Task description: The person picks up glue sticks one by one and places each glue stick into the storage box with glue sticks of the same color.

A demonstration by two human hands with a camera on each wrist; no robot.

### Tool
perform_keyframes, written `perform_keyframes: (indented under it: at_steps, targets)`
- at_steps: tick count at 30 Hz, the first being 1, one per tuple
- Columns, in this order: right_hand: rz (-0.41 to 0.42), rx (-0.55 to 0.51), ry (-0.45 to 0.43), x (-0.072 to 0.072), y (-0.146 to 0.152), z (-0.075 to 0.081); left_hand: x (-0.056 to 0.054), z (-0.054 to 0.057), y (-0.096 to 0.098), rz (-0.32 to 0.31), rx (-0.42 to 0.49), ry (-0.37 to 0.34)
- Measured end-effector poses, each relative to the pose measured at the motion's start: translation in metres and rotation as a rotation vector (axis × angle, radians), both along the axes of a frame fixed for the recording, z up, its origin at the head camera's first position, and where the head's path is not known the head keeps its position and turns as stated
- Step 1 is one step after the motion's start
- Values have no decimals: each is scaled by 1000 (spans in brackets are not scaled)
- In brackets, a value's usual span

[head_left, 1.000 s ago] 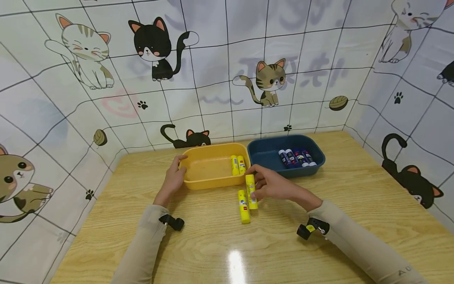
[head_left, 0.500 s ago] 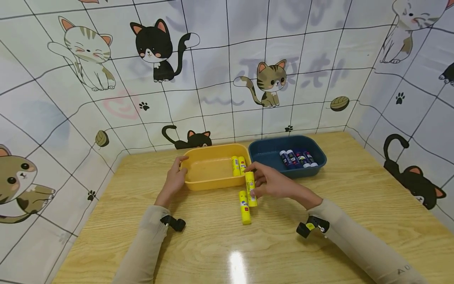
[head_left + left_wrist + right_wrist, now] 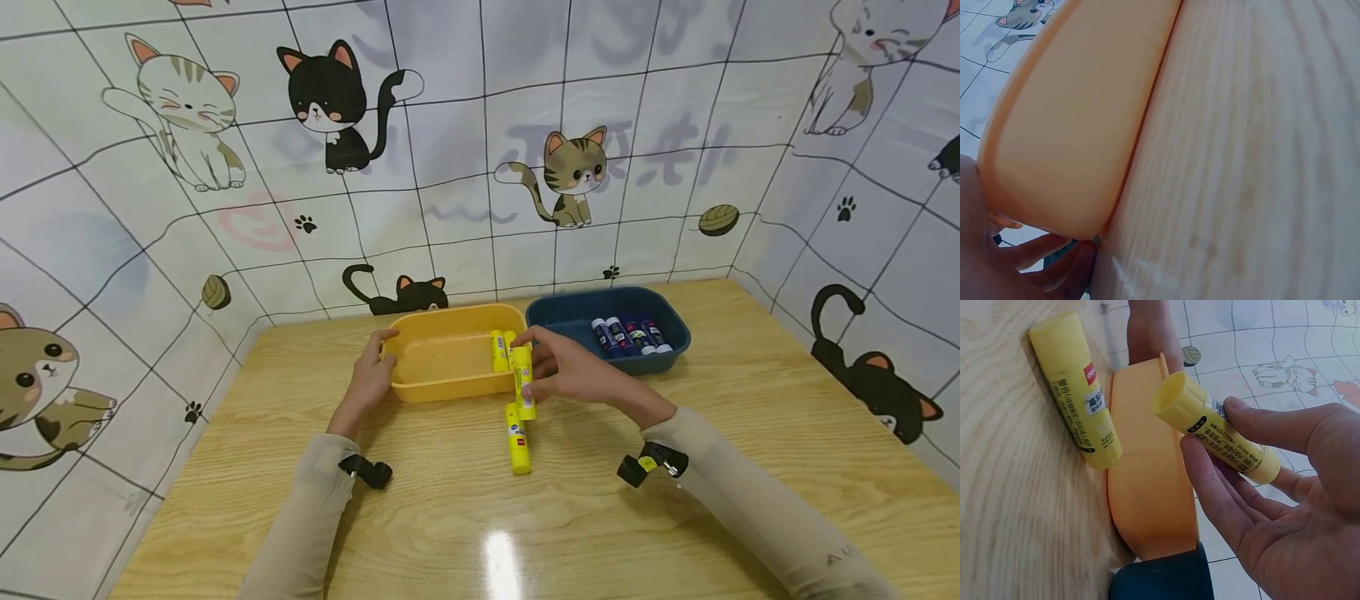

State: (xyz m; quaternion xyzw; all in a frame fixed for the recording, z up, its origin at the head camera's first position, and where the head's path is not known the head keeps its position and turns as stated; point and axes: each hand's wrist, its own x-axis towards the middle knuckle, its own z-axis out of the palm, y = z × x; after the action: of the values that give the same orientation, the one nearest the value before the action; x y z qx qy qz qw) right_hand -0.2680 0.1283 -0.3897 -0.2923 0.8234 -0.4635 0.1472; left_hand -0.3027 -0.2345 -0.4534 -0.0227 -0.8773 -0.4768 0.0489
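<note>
My right hand [image 3: 573,367] pinches a yellow glue stick [image 3: 1216,428] between thumb and fingers. In the head view the stick stands before the front right rim of a yellow plastic bin [image 3: 442,387], overlapping it. A second glue stick [image 3: 518,442] lies on the table just below, nearer to me; the right wrist view shows its printed label. Two more yellow glue sticks [image 3: 498,350] lie inside the bin at its right end, one partly hidden by the right hand. My left hand [image 3: 371,371] grips the bin's left end, fingers around the end wall [image 3: 1054,206].
A dark blue bin [image 3: 562,321] stands against the yellow bin's right side, with several dark blue, white-capped sticks [image 3: 633,336] in it. Behind both bins rises a wall covering [image 3: 465,183] with printed cats. Bare wooden table [image 3: 420,517] extends in front.
My right hand has lifted the glue stick up and slightly left, toward the yellow bin's rim. The left hand stays on the bin, and the other glue stick lies where it was.
</note>
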Motion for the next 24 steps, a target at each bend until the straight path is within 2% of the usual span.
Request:
perform_keyframes:
  at_steps: [7,13,20,24]
  targets:
    - [-22,18,6,-4,-8,9,1,0,-1,-3,7,-14]
    - [-16,-32,-9,-10,-13,16,2,1,0,-5,12,-19]
    - [-36,-25,56,-18,-16,26,0,-1,0,-3,8,0]
    - [-34,-39,45,-24,-19,30,0,-1,0,-2,11,0]
